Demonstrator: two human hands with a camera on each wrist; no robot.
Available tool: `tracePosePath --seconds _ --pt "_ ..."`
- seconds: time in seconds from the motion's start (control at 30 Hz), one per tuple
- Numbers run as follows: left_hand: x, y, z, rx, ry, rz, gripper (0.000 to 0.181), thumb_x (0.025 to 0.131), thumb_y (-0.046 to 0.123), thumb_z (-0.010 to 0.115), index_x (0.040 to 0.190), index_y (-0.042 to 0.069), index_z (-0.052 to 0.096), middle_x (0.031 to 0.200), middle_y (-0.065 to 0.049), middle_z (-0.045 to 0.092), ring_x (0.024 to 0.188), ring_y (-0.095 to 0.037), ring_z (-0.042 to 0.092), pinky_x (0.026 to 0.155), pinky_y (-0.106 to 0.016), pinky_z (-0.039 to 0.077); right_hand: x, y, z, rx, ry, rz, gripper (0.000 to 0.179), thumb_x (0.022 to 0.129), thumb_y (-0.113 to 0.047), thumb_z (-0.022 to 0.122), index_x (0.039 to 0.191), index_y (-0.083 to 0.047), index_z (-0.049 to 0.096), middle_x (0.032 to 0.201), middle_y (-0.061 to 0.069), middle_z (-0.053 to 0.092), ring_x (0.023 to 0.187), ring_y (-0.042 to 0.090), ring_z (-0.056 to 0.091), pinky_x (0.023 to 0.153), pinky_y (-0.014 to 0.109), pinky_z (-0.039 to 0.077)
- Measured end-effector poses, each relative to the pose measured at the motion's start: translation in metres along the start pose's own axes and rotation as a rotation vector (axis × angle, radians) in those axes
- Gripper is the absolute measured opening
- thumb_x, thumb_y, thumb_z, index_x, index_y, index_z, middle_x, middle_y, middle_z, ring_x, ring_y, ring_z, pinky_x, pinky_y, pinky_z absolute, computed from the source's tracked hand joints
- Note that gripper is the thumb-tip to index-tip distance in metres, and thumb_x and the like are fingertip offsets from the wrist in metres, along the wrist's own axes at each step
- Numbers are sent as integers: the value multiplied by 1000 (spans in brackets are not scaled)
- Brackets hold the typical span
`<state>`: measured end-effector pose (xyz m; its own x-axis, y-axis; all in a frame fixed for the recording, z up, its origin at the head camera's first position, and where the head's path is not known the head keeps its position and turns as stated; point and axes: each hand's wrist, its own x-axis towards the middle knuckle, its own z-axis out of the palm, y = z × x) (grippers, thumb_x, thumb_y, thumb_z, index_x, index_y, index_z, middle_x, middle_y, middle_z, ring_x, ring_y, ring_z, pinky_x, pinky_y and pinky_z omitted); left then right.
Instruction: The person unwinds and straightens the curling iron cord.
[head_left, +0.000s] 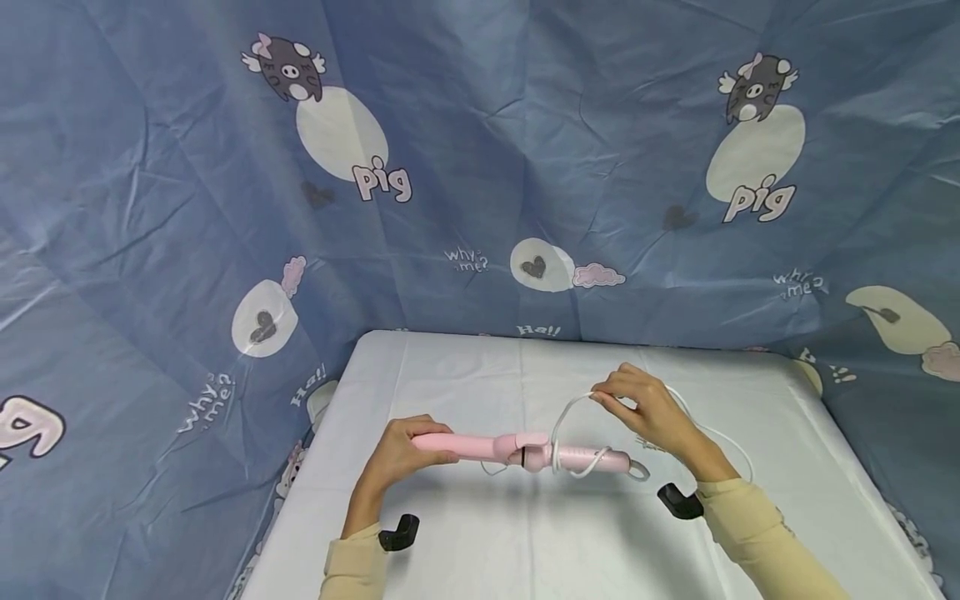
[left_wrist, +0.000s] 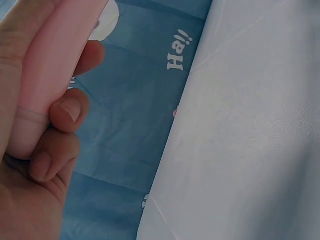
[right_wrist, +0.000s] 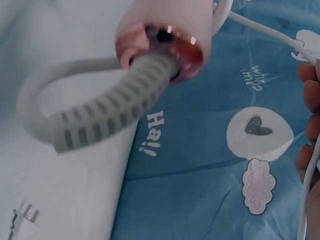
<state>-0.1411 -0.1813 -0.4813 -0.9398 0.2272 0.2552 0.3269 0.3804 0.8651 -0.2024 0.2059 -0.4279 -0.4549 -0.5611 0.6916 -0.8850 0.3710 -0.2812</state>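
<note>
at the left, the barrel end of a pink curling iron is gripped by the left hand, with fingers curled round it. from those fingers the iron is extended to the right above the white-covered desk; its long axis is held nearly level across the head view, the barrel tip pointed left and the handle right, dipped slightly. round the handle a white cord is looped, and at its right end a ribbed grey cord guard is bent round. farther right, the cord is pinched by the right hand, seemingly between thumb and forefinger, though only a few fingertips are caught in the right wrist view. the handle lies below and left of these fingers, untouched by them; the left hand is nearer the iron. beneath the right wrist, a plug is seen on the desk.
</note>
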Motion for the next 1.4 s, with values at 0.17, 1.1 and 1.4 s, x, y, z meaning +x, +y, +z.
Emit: tracePosePath --seconds 0.17,1.1,1.4 --pt "0 2 1 2 -4 -8 31 61 23 89 88 16 75 80 3 70 70 -6 56 62 -24 46 1 5 -1 -3 -1 3 24 77 3 73 93 -15 72 81 -7 67 75 3 47 64 12 35" --pt "-3 -9 6 -76 -22 -33 25 65 25 87 87 19 76 80 4 71 72 -9 61 65 -27 49 -23 39 13 78 -31 212 25 81 4 68 94 -18 71 72 -7 61 71 6 48 59 21 39" --pt "-6 -7 4 -35 11 -10 31 62 25 88 90 18 75 83 2 71 73 -8 59 65 -26 48 -32 44 21 81 -62 301 13 86 -6 66 93 -15 72 73 -7 62 72 3 51 61 20 43"
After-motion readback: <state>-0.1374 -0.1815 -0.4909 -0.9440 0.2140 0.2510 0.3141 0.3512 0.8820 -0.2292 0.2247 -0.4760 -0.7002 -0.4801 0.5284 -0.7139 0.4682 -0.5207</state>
